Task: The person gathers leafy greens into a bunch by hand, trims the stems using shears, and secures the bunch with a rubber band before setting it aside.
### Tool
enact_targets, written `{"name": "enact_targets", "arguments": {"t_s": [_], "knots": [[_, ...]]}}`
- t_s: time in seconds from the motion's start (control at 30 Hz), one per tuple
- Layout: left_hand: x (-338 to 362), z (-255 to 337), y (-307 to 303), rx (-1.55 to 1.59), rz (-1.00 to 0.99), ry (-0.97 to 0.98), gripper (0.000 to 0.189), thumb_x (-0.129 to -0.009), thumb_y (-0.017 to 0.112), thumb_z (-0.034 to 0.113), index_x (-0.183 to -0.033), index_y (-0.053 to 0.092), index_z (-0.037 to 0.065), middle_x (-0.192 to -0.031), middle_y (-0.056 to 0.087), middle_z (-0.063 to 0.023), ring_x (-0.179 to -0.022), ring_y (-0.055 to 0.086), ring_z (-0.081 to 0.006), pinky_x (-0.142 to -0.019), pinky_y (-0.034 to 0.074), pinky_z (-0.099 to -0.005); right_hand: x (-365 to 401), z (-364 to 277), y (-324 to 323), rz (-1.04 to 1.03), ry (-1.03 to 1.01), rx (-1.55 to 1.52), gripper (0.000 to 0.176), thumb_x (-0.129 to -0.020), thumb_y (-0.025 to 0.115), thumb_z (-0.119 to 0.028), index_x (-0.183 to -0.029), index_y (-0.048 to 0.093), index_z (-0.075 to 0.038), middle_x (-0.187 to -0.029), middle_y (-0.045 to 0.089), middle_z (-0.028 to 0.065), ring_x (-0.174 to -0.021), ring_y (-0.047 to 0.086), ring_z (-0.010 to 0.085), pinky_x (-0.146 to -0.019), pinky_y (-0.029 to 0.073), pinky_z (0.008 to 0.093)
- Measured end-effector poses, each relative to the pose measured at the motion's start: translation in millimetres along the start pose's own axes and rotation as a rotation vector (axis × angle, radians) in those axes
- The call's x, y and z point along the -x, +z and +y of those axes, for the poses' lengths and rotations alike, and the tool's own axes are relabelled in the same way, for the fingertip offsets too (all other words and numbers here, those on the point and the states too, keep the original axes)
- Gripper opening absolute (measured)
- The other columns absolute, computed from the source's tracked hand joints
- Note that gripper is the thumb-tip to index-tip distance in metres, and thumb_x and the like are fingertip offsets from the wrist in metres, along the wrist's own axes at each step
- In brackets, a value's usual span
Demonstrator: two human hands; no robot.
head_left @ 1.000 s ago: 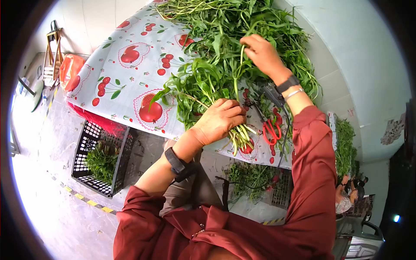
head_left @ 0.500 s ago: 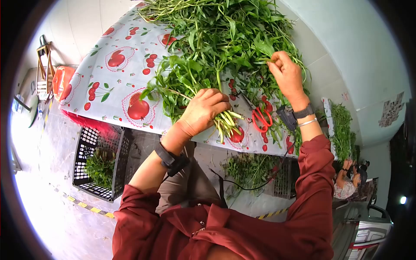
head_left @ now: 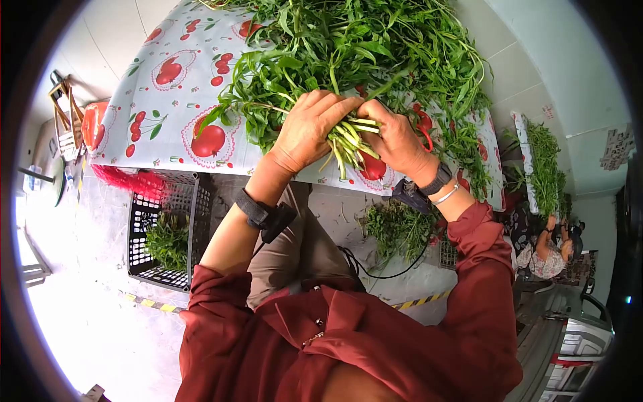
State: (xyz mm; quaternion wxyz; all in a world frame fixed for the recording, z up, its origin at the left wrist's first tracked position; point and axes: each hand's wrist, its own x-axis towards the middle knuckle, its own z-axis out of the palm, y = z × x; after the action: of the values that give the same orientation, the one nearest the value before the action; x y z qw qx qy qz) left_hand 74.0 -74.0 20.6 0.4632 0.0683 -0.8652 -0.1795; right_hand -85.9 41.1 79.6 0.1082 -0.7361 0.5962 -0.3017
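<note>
My left hand is wrapped round a bunch of leafy green stalks, its cut ends sticking out toward me and its leaves spreading away beyond my knuckles. Against the same bunch, my right hand is closed at the stalks, with a single leafy sprig reaching up from between the two hands. Partly hidden behind my right hand lie scissors with red handles. A large heap of loose greens covers the far part of the table.
A fruit-print cloth covers the table. Below its left end stands a black crate with greens inside; more greens lie on the floor under the table. At right, another person is near a second table of greens.
My right hand has come down and left from the heap to the bunch, bringing a sprig. My left hand keeps its hold. The whole view has shifted a little.
</note>
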Motion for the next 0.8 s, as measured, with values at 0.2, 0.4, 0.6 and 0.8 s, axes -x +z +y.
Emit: {"name": "enact_targets", "arguments": {"t_s": [0.2, 0.4, 0.6, 0.8], "knots": [[1, -1, 0, 0.006, -0.028, -0.010, 0.060, -0.072, 0.074, 0.028, -0.126, 0.060, 0.007, -0.108, 0.064, -0.0073, -0.101, 0.057, -0.0292, -0.089, 0.046, -0.0392, 1, -4, 2, -0.002, 0.011, -0.048, 0.025, -0.085, 0.061, 0.001, -0.105, 0.048, -0.005, -0.089, 0.066, 0.0151, -0.086, 0.066, 0.0366, -0.070, 0.051, 0.0398], [0, -3, -1, 0.055, -0.068, 0.018, 0.061, -0.072, 0.073, 0.031, -0.127, 0.060, 0.007, -0.117, 0.064, -0.0083, -0.110, 0.056, -0.0312, -0.095, 0.045, -0.0415, 3, -3, 7, 0.059, -0.035, -0.089, 0.026, -0.082, 0.064, 0.002, -0.105, 0.052, -0.004, -0.089, 0.066, 0.0141, -0.083, 0.066, 0.0341, -0.071, 0.051, 0.0383], [0, -1, 1, 0.035, -0.064, -0.012, 0.056, -0.071, 0.073, 0.028, -0.123, 0.063, 0.008, -0.110, 0.065, -0.0069, -0.106, 0.057, -0.0303, -0.093, 0.046, -0.0407, 4, -3, 7, 0.131, -0.091, -0.075, 0.029, -0.077, 0.066, 0.008, -0.104, 0.061, -0.003, -0.093, 0.066, 0.0117, -0.084, 0.066, 0.0291, -0.074, 0.052, 0.0338], [2, 0, 1, 0.027, -0.039, 0.013, 0.041, -0.072, 0.073, 0.026, -0.109, 0.068, 0.011, -0.105, 0.064, -0.0031, -0.104, 0.055, -0.0273, -0.090, 0.046, -0.0392, 15, 4, -8, 0.187, -0.080, -0.027, 0.031, -0.076, 0.064, 0.010, -0.104, 0.064, -0.002, -0.097, 0.066, 0.0110, -0.088, 0.066, 0.0257, -0.077, 0.052, 0.0326]]}}
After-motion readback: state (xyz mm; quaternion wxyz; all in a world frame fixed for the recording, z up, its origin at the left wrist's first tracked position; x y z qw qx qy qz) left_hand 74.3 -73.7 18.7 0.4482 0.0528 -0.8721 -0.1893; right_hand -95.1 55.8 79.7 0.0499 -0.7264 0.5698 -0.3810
